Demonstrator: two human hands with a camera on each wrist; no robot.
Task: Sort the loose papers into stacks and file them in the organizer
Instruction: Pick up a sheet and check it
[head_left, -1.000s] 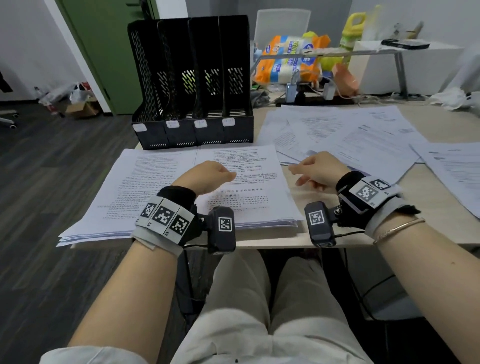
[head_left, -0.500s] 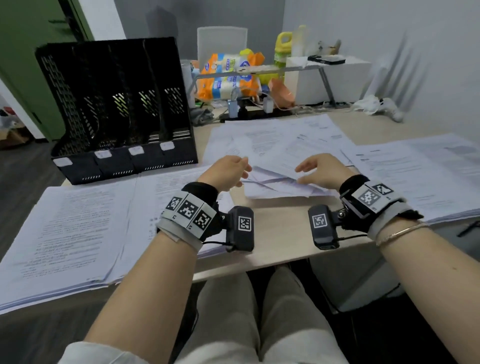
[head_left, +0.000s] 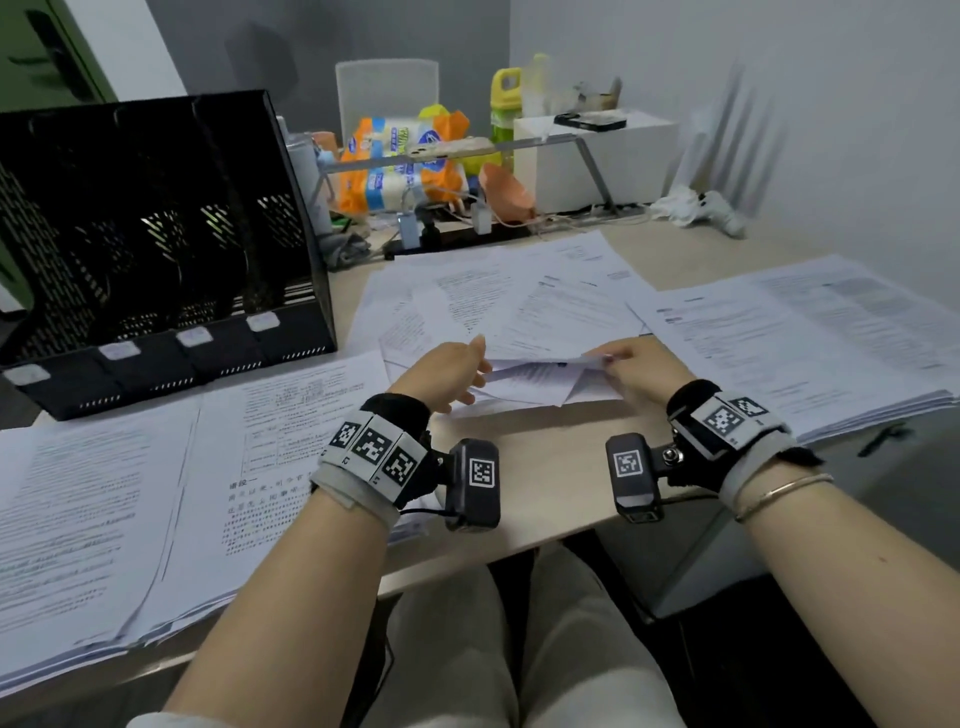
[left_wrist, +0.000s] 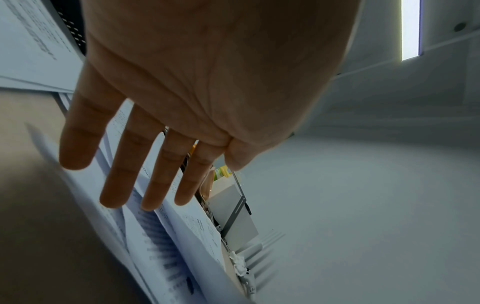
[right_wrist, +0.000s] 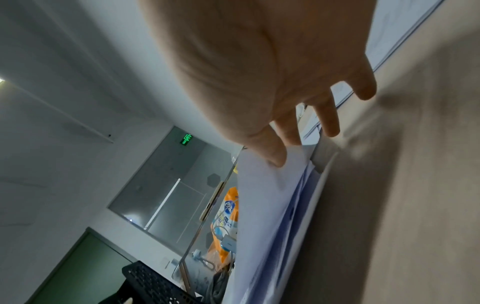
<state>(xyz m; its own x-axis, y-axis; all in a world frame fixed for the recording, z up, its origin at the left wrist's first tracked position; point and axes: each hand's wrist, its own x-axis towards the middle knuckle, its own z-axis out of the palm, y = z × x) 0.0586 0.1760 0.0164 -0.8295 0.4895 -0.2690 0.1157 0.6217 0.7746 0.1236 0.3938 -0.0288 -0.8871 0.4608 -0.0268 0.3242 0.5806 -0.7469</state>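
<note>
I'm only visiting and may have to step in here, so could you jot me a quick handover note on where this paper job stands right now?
Left hand: open, fingers straight, at the left edge of the loose sheets in the middle of the desk.
Right hand: thumb and fingers pinching the right edge of the same sheets, lifting them a little.
Two stacks lie side by side at the left, in front of the black organizer; another thick stack lies at the right.
Done: some papers stacked.
Left: gather the scattered papers behind the hands, then file the stacks. What the organizer's slots hold is too dark to tell.
</note>
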